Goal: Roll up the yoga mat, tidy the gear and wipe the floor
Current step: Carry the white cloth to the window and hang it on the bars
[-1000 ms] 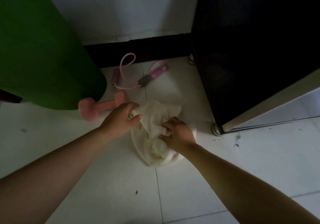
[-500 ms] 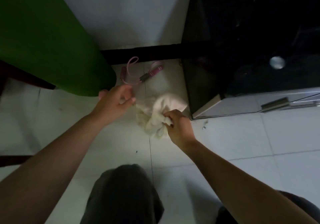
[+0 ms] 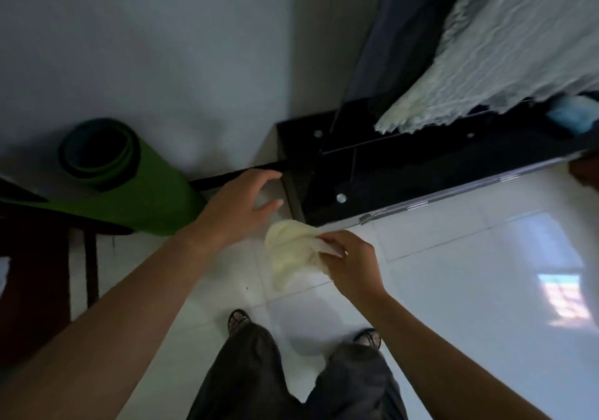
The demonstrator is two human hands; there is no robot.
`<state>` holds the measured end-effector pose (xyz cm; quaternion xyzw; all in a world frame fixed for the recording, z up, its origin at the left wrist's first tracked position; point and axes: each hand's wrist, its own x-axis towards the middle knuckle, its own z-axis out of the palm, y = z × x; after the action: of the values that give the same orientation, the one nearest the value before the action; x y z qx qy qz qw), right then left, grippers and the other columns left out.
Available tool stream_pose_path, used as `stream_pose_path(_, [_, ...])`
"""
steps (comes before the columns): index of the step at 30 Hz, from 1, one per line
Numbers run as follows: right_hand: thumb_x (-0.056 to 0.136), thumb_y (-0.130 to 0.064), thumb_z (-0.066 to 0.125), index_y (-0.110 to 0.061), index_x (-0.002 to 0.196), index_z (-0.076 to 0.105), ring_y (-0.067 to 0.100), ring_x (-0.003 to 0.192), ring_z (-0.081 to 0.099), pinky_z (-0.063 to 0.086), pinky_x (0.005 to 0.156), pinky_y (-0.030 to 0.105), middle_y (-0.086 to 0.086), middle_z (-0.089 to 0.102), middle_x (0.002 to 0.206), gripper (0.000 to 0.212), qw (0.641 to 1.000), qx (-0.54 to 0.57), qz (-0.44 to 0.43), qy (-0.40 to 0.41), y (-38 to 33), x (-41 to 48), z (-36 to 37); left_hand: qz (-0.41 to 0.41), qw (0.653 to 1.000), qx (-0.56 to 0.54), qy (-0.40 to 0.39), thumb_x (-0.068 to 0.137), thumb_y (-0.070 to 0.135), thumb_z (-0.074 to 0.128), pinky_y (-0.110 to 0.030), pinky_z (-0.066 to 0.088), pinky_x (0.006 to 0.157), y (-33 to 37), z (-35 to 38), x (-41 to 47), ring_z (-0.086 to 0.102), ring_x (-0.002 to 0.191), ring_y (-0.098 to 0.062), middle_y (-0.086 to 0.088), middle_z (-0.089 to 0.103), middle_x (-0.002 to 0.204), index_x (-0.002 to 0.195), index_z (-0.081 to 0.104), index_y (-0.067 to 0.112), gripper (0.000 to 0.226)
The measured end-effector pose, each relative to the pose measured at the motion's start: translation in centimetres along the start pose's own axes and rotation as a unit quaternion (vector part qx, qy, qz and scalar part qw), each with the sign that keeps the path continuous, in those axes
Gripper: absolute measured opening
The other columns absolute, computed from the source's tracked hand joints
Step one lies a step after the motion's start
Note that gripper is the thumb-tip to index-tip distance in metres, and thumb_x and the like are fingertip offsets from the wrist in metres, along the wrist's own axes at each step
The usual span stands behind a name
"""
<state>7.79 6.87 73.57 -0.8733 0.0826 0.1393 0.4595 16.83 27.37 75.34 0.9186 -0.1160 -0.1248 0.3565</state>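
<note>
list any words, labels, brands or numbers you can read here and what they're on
None: no text is readable in this view.
The rolled green yoga mat, the cream cloth gripped by the right hand, the black cabinet and the white floor tiles show no print.

cloth (image 3: 293, 251) lifted, left hand (image 3: 235, 213) let go

The right hand (image 3: 351, 262) grips a bunched cream cloth (image 3: 291, 251) above the white floor (image 3: 470, 273); the left hand (image 3: 238, 209) hovers spread, near the rolled green mat (image 3: 129, 189) standing far left.
</note>
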Motion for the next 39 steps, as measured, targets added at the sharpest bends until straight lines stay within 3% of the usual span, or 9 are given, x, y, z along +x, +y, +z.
stream_pose_path(4, [0.084,-0.014,0.066,-0.019,0.102,0.069,0.002,0.061,0.054,0.041,0.055,0.006,-0.008,0.064,0.088,0.020,0.992,0.017,0.017,0.124,-4.0,-4.0,-7.1,0.086,0.994,-0.003,-0.062,0.089,0.033,0.056,-0.024,0.037,0.095,9.4,-2.4,0.9,0.045,0.121,-0.009,0.008,0.047,0.133,0.131,0.045,0.025,0.044])
stream_pose_path(10, [0.082,-0.013,0.067,-0.021,0.090,0.072,0.013,0.079,0.063,0.050,0.071,0.027,-0.006,0.069,0.086,0.012,0.947,0.081,0.037,0.310,-1.0,-8.5,-15.2,0.164,0.978,-0.032,-0.122,0.089,0.036,0.054,-0.025,0.040,0.092,20.1,3.2,2.7,0.045,0.117,-0.004,0.013,0.046,0.129,0.129,0.046,0.032,0.041])
stream_pose_path(13, [0.081,-0.023,0.071,-0.036,0.077,0.067,0.001,0.077,0.061,0.046,0.068,0.016,-0.018,0.066,0.077,0.015,0.923,0.130,0.067,0.357,2.1,-10.8,-19.5,0.194,0.962,-0.019,-0.192,0.089,0.037,0.055,-0.023,0.040,0.090,25.4,7.9,2.7,0.043,0.116,-0.001,0.016,0.044,0.132,0.129,0.045,0.035,0.041])
stream_pose_path(17, [0.080,-0.025,0.071,-0.045,0.068,0.063,-0.003,0.076,0.060,0.043,0.062,0.011,-0.021,0.066,0.072,0.025,0.894,0.165,0.092,0.406,6.7,-14.2,-25.4,0.244,0.935,0.018,-0.258,0.090,0.035,0.056,-0.018,0.033,0.092,33.0,14.0,3.1,0.040,0.116,0.004,0.016,0.043,0.133,0.132,0.044,0.032,0.043])
stream_pose_path(20, [0.080,-0.027,0.071,-0.049,0.061,0.062,-0.001,0.074,0.060,0.047,0.060,0.018,-0.019,0.067,0.075,0.030,0.875,0.190,0.117,0.431,10.2,-16.6,-29.3,0.274,0.920,0.033,-0.279,0.090,0.037,0.055,-0.019,0.031,0.095,38.6,18.1,3.7,0.038,0.117,0.006,0.019,0.041,0.134,0.132,0.044,0.033,0.043])
stream_pose_path(28, [0.084,-0.021,0.066,-0.030,0.085,0.072,0.006,0.083,0.063,0.050,0.073,0.022,-0.011,0.069,0.087,0.010,0.838,0.186,0.192,0.475,19.6,-21.0,-37.4,0.318,0.878,0.058,-0.353,0.090,0.039,0.055,-0.022,0.033,0.100,49.0,27.7,4.8,0.038,0.116,0.007,0.027,0.038,0.126,0.131,0.042,0.038,0.043])
stream_pose_path(32, [0.083,-0.016,0.063,-0.027,0.089,0.072,-0.002,0.085,0.061,0.044,0.070,0.010,-0.015,0.069,0.090,0.015,0.816,0.187,0.225,0.499,23.3,-20.4,-40.3,0.334,0.863,0.075,-0.372,0.090,0.039,0.054,-0.019,0.030,0.099,51.5,30.3,7.7,0.035,0.114,0.008,0.028,0.035,0.124,0.132,0.041,0.036,0.044])
stream_pose_path(36, [0.081,-0.013,0.062,-0.027,0.088,0.072,0.000,0.087,0.062,0.048,0.074,0.018,-0.015,0.069,0.091,0.018,0.791,0.196,0.265,0.515,26.3,-18.1,-43.8,0.341,0.852,0.077,-0.390,0.090,0.040,0.053,-0.019,0.029,0.100,54.1,33.3,12.9,0.033,0.118,0.008,0.026,0.036,0.129,0.133,0.039,0.037,0.045])
stream_pose_path(39, [0.083,-0.013,0.063,-0.027,0.090,0.070,0.000,0.087,0.062,0.044,0.074,0.013,-0.016,0.068,0.092,0.017,0.778,0.164,0.284,0.537,28.4,-15.8,-47.6,0.364,0.835,0.069,-0.408,0.090,0.039,0.054,-0.021,0.031,0.101,57.0,36.6,17.8,0.037,0.119,0.005,0.022,0.039,0.131,0.132,0.041,0.036,0.044])
